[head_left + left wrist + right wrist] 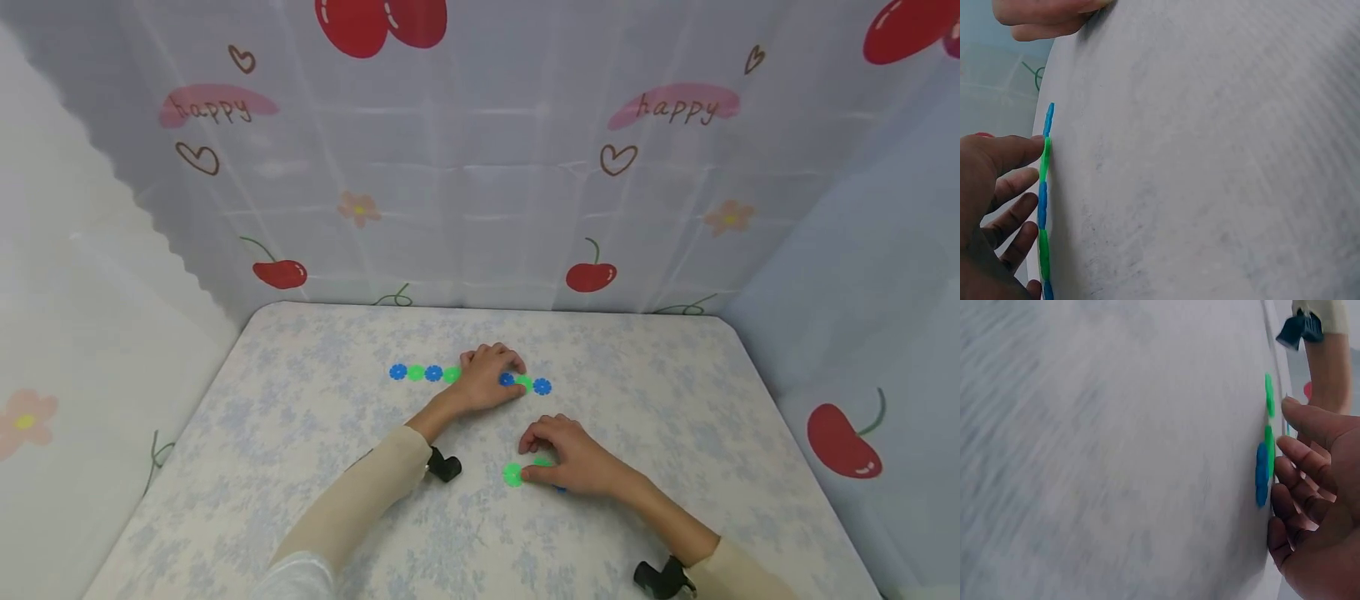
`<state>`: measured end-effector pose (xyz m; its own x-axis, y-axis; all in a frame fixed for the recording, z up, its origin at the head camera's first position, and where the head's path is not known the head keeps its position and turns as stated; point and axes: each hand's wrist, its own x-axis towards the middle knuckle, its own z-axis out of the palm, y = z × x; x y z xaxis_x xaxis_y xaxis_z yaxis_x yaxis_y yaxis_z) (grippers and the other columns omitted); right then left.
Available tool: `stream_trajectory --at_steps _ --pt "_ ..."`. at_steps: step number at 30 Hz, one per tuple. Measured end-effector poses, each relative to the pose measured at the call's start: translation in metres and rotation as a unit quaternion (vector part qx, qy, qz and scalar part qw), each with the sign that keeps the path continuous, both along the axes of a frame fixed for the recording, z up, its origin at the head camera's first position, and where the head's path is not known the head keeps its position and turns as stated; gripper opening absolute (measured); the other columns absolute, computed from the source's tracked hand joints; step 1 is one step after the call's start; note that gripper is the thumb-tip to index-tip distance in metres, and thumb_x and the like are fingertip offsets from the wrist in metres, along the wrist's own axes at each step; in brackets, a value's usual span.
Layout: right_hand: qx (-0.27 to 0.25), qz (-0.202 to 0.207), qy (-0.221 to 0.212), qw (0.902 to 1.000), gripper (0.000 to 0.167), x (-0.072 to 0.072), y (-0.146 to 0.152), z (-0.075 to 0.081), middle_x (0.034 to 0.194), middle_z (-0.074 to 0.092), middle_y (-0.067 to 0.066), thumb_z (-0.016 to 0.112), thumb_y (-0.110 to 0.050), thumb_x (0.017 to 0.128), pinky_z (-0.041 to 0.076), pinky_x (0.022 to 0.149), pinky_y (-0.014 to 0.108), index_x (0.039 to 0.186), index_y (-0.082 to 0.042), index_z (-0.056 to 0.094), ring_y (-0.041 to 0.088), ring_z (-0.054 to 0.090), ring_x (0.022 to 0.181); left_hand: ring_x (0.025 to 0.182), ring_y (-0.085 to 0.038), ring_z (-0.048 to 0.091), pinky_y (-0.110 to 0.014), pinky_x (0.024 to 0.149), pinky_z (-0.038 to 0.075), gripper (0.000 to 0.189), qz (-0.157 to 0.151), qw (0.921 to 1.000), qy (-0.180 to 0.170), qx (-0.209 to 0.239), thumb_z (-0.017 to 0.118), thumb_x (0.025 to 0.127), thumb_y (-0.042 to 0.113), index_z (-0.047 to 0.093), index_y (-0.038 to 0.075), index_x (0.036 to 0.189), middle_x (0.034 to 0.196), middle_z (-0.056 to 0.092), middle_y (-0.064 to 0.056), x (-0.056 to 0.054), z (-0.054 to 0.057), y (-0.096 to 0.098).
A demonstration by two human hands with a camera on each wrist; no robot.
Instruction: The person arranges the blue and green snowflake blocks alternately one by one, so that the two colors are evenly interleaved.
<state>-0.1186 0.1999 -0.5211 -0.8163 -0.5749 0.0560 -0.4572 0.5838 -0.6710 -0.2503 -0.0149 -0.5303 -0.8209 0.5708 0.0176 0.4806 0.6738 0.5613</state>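
Small scalloped plastic discs form a row, blue and green in turn, on the table. My left hand (489, 379) lies across this row, hiding its middle. In the left wrist view its thumb tip is at the edge of a green disc (1045, 159), with the other fingers spread along the far side. A blue disc (542, 387) ends the row on the right. Nearer me, my right hand (573, 457) hovers with loosely bent fingers over a few loose discs. A green disc (512, 475) shows beside its thumb; another green disc (1270, 450) and a blue disc (1262, 475) lie under it.
The table (300, 467) wears a pale cloth with a faint blue floral pattern. White curtains (465, 167) printed with cherries and hearts surround it at the back and sides. A dark wrist camera (445, 465) sits on the left sleeve, another camera (660, 577) on the right.
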Motion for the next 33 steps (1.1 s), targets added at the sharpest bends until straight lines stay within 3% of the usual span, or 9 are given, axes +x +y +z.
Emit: stream_trajectory --at_steps 6,12,21,26,33 --pt "0.012 0.030 -0.015 0.9994 0.020 0.003 -0.017 0.001 0.108 0.069 -0.009 0.083 -0.035 0.095 0.040 0.096 0.037 0.110 -0.025 0.074 0.009 0.053 0.101 0.128 -0.029 0.050 -0.058 0.107 0.026 0.027 -0.024 0.9997 -0.001 0.004 0.075 0.101 0.038 0.069 0.026 0.123 0.138 0.061 -0.001 0.000 0.002 0.011" --pt "0.014 0.027 -0.026 0.9992 0.020 0.004 -0.019 0.000 0.106 0.068 -0.014 0.083 -0.032 0.096 0.040 0.099 0.039 0.110 -0.026 0.069 0.007 0.054 0.105 0.127 -0.028 0.050 -0.054 0.104 0.027 0.026 -0.029 0.9996 0.005 -0.004 0.074 0.102 0.039 0.069 0.027 0.124 0.137 0.062 0.001 0.003 0.003 0.023" --pt "-0.046 0.022 -0.090 0.9947 0.015 0.000 -0.010 0.004 0.104 0.068 -0.003 0.075 -0.022 0.103 0.053 0.092 0.029 0.112 -0.016 0.064 0.009 0.063 0.096 0.126 -0.027 0.052 -0.055 0.106 0.028 0.019 -0.024 0.9995 0.015 -0.014 0.075 0.102 0.038 0.070 0.030 0.118 0.136 0.062 0.003 0.003 0.001 0.031" --pt "-0.063 0.004 -0.103 0.9927 0.014 -0.008 -0.003 0.001 0.105 0.068 -0.003 0.073 -0.019 0.104 0.054 0.090 0.026 0.113 -0.014 0.063 0.007 0.065 0.094 0.126 -0.028 0.052 -0.057 0.107 0.028 0.020 -0.021 0.9996 0.013 -0.011 0.075 0.101 0.039 0.070 0.030 0.118 0.136 0.062 0.003 0.002 -0.002 0.031" --pt "-0.065 -0.050 -0.088 0.9928 0.011 -0.020 0.012 -0.002 0.102 0.069 -0.003 0.073 -0.019 0.104 0.052 0.085 0.026 0.112 -0.016 0.065 0.009 0.065 0.092 0.128 -0.027 0.052 -0.058 0.108 0.027 0.019 -0.017 0.9998 0.006 -0.008 0.075 0.101 0.039 0.071 0.032 0.119 0.136 0.062 0.004 0.000 -0.003 0.030"
